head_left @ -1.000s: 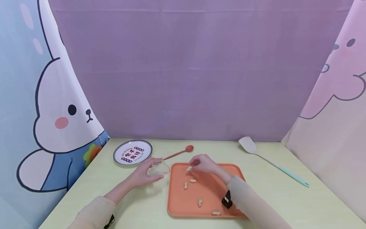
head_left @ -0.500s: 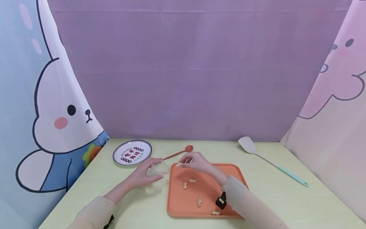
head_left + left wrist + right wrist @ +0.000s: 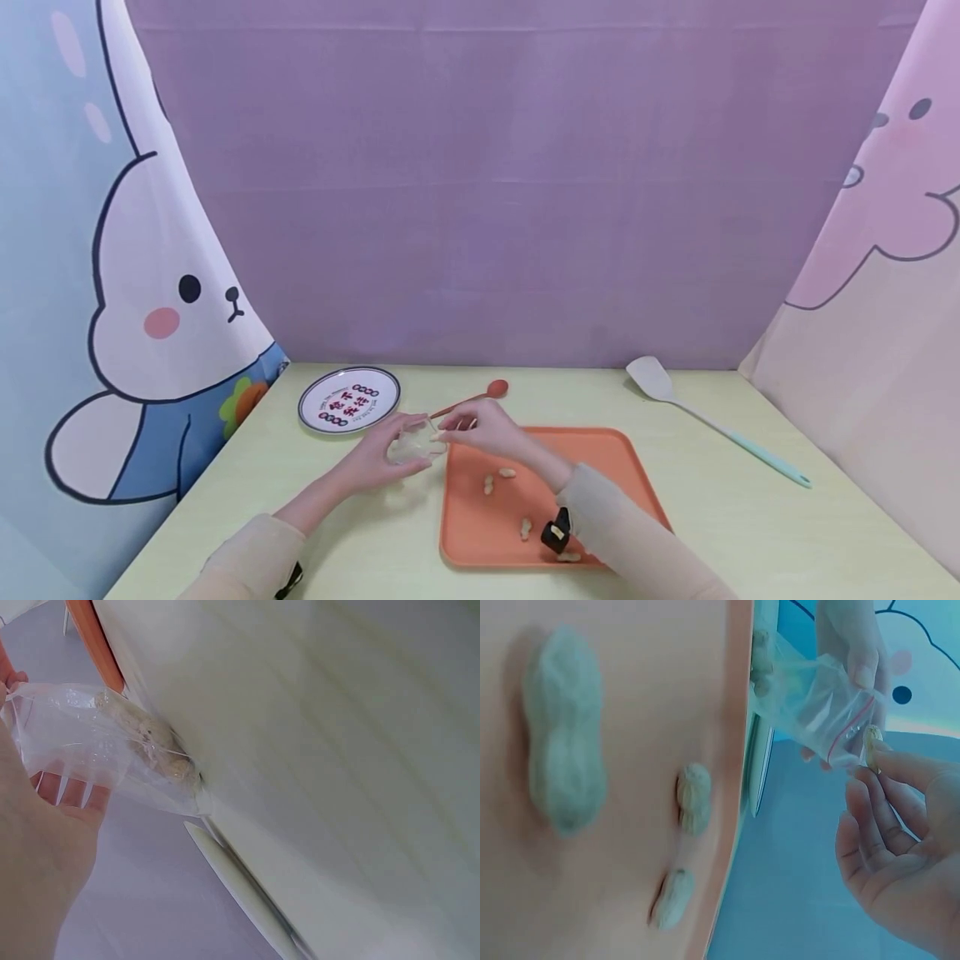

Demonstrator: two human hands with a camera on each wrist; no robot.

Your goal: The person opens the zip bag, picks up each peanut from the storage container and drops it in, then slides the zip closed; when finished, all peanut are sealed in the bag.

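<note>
My left hand (image 3: 372, 458) grips a clear plastic zip bag (image 3: 409, 448) upheld above the table, its mouth facing right. Through the film in the left wrist view, peanuts (image 3: 154, 742) lie at the bottom of the bag. Between thumb and fingertips my right hand (image 3: 486, 428) pinches a single peanut (image 3: 872, 748), right at the bag's mouth with its red seal line. Several unshelled peanuts (image 3: 526, 528) lie scattered on the orange tray (image 3: 476, 537) below the right forearm; in the right wrist view one peanut (image 3: 566, 731) looms large.
At the back left stands a white plate (image 3: 315, 406) with a dark rim and red print. A red spoon (image 3: 497, 389) lies behind the tray, partly hidden by the hands. Toward the right lies a long spatula (image 3: 765, 458) with a mint handle. A purple curtain (image 3: 495, 208) hangs behind the table.
My right hand has carried the pinched peanut leftward from above the tray to the bag's mouth. The left hand and bag have stayed nearly in place.
</note>
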